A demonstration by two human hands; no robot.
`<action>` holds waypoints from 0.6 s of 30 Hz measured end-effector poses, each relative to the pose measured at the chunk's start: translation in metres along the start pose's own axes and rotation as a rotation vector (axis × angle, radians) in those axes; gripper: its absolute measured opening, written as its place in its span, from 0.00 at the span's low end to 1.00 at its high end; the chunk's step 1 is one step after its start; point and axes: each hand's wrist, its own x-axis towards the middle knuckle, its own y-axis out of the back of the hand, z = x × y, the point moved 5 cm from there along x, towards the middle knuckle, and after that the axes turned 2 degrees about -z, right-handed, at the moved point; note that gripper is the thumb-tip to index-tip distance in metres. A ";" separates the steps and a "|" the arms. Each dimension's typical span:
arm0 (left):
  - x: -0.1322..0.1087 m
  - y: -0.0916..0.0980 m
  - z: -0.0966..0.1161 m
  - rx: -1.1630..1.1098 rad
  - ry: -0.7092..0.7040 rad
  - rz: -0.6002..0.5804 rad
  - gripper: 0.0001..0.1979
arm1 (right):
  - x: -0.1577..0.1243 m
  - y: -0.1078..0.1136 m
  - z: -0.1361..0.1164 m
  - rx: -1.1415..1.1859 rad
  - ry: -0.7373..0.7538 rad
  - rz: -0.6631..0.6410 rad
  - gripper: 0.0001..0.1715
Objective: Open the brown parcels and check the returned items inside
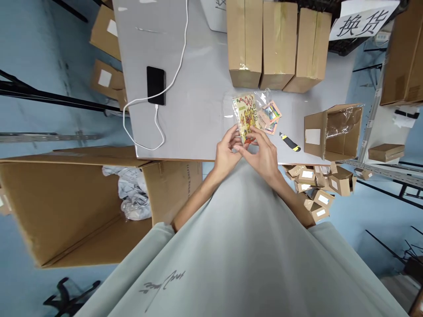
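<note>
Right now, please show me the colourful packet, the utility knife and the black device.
Colourful packet (245, 115): head view, printed face.
Utility knife (290, 142): head view, dark handle.
Black device (155, 82): head view, upper face.

I'm remotely viewing a packing room (33, 39), taped cartons (278, 44) on a worktop (198, 119), box cutter (290, 142), heaped opened boxes (341, 182).

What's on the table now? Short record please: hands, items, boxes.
left hand: fingers at the printed packet's lower end
right hand: holding the same packet
small cards: beside the packet, to its right
utility knife: right of the right hand
black device: at left, white cable plugged in
taped boxes: three, side by side
open box: right of the knife
</note>
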 end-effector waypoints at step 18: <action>-0.019 -0.003 0.007 0.079 0.010 0.013 0.49 | -0.009 -0.014 0.000 -0.185 0.082 -0.015 0.16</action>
